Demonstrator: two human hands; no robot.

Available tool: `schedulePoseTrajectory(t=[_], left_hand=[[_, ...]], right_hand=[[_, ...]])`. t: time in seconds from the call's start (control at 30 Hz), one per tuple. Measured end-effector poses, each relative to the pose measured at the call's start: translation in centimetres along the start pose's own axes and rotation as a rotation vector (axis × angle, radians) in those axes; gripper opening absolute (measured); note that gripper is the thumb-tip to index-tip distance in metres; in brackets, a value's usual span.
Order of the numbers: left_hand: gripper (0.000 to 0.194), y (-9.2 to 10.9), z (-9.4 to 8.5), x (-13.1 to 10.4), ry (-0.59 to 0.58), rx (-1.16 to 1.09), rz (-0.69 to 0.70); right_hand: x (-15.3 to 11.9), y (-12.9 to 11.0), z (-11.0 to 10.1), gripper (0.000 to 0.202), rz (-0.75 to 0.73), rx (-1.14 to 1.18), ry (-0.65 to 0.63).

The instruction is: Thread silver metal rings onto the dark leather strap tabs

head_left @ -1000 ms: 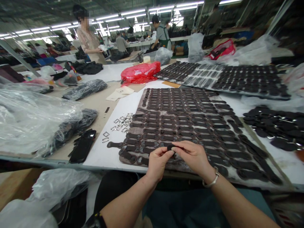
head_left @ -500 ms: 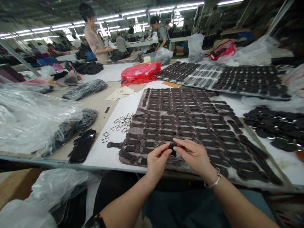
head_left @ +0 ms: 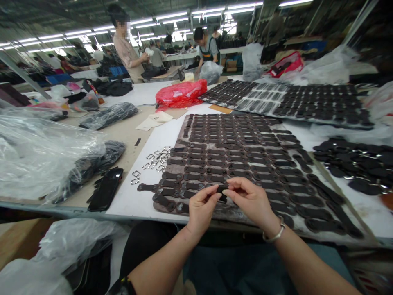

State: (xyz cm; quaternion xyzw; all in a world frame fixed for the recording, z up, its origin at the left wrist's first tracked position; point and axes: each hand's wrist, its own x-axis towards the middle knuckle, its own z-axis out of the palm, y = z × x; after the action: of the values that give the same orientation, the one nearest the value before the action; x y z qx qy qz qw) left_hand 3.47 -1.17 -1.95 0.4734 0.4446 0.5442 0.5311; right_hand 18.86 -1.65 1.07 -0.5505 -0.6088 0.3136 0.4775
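My left hand and my right hand meet over the near edge of a brown board and together pinch one small dark leather tab between their fingertips. The board carries rows of several similar dark leather tabs. A silver bracelet is on my right wrist. A loose pile of small metal buckles lies on the white sheet to the left of the board.
A black phone and clear plastic bags lie at the left. A red bag sits farther back. More boards of dark pieces and loose pieces fill the right. Other people stand at far tables.
My hands have lifted slightly and turned the tab between the fingertips. The person standing at the back left has moved to the right.
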Motion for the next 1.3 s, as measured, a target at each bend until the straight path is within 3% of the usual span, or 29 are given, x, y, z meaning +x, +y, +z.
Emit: schedulePoseTrajectory(t=[0.13, 0.33, 0.53, 0.77, 1.13, 1.3], left_hand=[[0.023, -0.1, 0.2, 0.0, -0.008, -0.045, 0.008], [0.037, 0.4, 0.3, -0.1, -0.012, -0.098, -0.056], [0.03, 1.4, 0.3, -0.1, -0.309, -0.14, -0.172], [0.028, 1.3, 0.1, 0.0, -0.327, -0.096, -0.256], [0.021, 0.9, -0.2, -0.4, -0.264, 0.066, -0.09], [0.021, 1.3, -0.3, -0.6, -0.295, 0.134, -0.023]], right_hand=[[0.1, -0.2, 0.0, 0.048, 0.082, 0.052, -0.048], [0.1, -0.2, 0.3, 0.041, 0.092, 0.107, -0.038], [0.3, -0.6, 0.3, 0.042, 0.142, 0.214, -0.017], [0.2, -0.5, 0.3, 0.042, 0.169, 0.245, -0.026], [-0.3, -0.5, 0.4, 0.033, 0.063, 0.204, -0.056], [0.1, -0.7, -0.5, 0.03, -0.056, 0.062, -0.17]])
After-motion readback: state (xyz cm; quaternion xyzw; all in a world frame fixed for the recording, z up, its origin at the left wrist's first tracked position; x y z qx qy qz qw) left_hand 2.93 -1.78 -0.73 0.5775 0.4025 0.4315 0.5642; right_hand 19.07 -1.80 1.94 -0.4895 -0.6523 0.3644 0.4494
